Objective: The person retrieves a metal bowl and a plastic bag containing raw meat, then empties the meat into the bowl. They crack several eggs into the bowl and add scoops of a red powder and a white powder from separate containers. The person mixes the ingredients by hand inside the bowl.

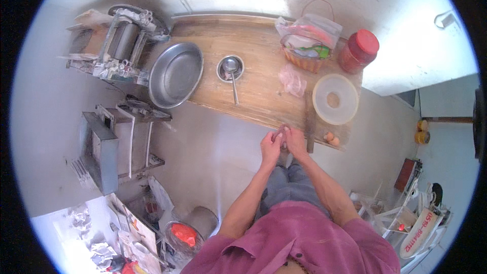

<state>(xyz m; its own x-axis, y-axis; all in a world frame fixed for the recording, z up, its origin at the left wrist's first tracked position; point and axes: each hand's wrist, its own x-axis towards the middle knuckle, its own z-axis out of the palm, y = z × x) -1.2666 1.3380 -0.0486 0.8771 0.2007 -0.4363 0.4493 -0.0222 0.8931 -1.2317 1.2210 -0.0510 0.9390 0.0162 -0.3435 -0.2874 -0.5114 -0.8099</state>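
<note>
Both hands are together just off the front edge of the wooden table [251, 102]. My left hand [270, 147] and my right hand [296, 141] pinch a small purplish-brown thing [284, 130] between them; the fingers hide much of it, so I cannot tell what it is. To the right of my right hand, a dark wooden stick [310, 121] juts over the table edge. Beyond it are broken eggshells [331, 139] and a translucent round plastic piece [320, 101] with a hole or lighter centre. A crumpled pink plastic bag [293, 80] lies farther back.
A steel basin [177, 74] and a bowl [219, 69] with a metal ladle [231, 64] stand left on the table. At back right are a wicker basket [300, 61] of plastic bags and a red-lidded jar [357, 53]. A roller machine [123, 42] stands far left.
</note>
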